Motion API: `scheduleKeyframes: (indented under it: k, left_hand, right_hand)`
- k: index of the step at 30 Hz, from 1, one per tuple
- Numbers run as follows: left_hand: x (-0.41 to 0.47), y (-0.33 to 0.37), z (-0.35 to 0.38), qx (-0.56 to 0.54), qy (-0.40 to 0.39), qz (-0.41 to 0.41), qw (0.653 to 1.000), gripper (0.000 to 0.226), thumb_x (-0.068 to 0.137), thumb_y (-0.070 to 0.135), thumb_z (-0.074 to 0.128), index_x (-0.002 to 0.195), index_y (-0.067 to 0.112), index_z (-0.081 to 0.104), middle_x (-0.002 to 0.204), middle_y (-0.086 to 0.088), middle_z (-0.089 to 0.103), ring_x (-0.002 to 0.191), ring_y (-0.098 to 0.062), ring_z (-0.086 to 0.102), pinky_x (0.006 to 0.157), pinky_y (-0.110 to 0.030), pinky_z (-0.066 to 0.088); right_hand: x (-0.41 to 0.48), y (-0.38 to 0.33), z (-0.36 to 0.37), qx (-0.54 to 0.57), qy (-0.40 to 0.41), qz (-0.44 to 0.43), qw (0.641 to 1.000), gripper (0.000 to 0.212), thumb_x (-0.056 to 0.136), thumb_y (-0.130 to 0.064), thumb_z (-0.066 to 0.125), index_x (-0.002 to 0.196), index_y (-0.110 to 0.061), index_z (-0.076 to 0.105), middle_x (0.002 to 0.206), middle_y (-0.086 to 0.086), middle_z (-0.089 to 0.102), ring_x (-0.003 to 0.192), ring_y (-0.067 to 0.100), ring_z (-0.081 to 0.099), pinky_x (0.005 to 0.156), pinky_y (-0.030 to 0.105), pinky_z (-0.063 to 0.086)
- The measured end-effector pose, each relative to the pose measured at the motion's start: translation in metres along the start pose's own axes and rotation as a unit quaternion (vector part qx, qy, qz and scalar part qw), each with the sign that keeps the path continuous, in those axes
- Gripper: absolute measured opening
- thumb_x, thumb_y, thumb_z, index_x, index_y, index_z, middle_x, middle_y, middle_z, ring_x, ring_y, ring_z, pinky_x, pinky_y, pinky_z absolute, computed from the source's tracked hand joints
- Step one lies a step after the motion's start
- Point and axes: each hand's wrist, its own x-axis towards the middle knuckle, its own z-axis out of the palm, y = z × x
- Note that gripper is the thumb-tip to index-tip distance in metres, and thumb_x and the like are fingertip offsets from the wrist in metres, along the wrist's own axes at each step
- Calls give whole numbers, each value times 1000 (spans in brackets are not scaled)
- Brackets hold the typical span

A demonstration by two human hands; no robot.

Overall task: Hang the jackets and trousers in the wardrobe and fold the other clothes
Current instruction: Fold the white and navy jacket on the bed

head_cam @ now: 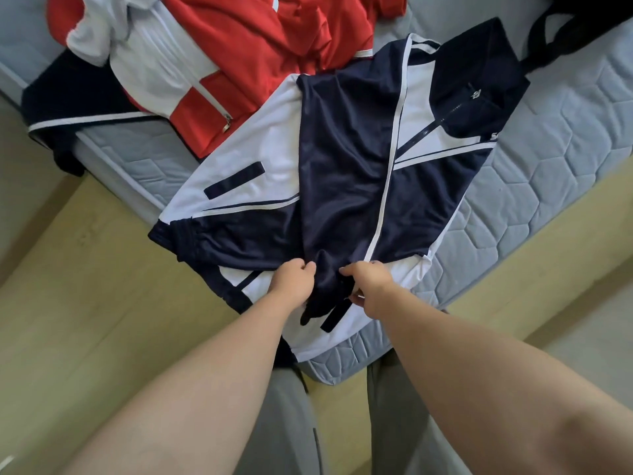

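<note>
A quilted mattress [534, 159] fills the view, one corner nearest. Both bare arms reach forward over it. The left hand [294, 281] curls its fingers [308, 267], pinching the navy jacket [342, 159] at its near fold. The right hand [369, 286] pinches it just beside. The navy jacket lies flat on the mattress, and a red jacket [246, 46] is heaped beyond.

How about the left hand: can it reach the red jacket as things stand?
Probably yes. Nothing stands between the left hand and the red jacket, only the flat navy jacket on the mattress; but it grips that jacket's fabric and must let go first.
</note>
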Motion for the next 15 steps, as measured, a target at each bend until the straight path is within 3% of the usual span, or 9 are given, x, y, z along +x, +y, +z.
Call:
scheduleKeyframes:
  k: [2,4,6,8,11,15]
  left_hand:
    - [-7,-11,1,-39,-33,-29,998,54,97,63,41,84,15,61,88,-3,65,88,-26,63,74,-37,47]
    - [-14,-23,4,-56,-78,-38,995,54,87,72,52,96,21,66,92,7,67,91,-18,63,76,-34,47]
    - [-17,-36,9,-16,-98,-20,995,39,85,57,68,101,22,67,96,7,70,93,-16,65,83,-34,53]
    - [-17,-43,12,51,-67,-10,996,26,91,43,67,99,18,65,95,3,69,92,-21,65,84,-35,54]
    - [-17,-44,13,57,-42,-35,997,26,98,40,59,97,14,60,100,-2,66,96,-26,62,81,-34,49]
    - [-17,-47,20,72,-73,-47,994,30,100,42,55,106,13,58,106,-5,65,101,-28,62,85,-36,49]
  right_hand:
    - [-2,9,0,3,2,18,1000,14,87,-21,72,95,-15,63,85,1,66,74,17,58,59,28,43]
    - [-3,17,0,-19,10,20,1000,17,85,-27,71,96,-16,65,87,0,67,77,17,58,59,29,37]
    - [-4,23,0,-51,16,3,999,14,83,-22,69,93,-14,64,87,2,64,75,18,57,58,30,37]
    - [-5,28,-1,-105,17,-23,994,16,80,-9,66,95,-10,62,87,6,62,73,21,55,57,29,39]
    - [-6,33,-2,-180,-4,-15,984,26,81,-3,61,107,-8,61,96,12,67,79,26,61,55,29,43]
    - [1,40,-2,-266,-11,16,964,17,93,-7,56,109,-3,58,90,12,61,76,26,58,61,32,50]
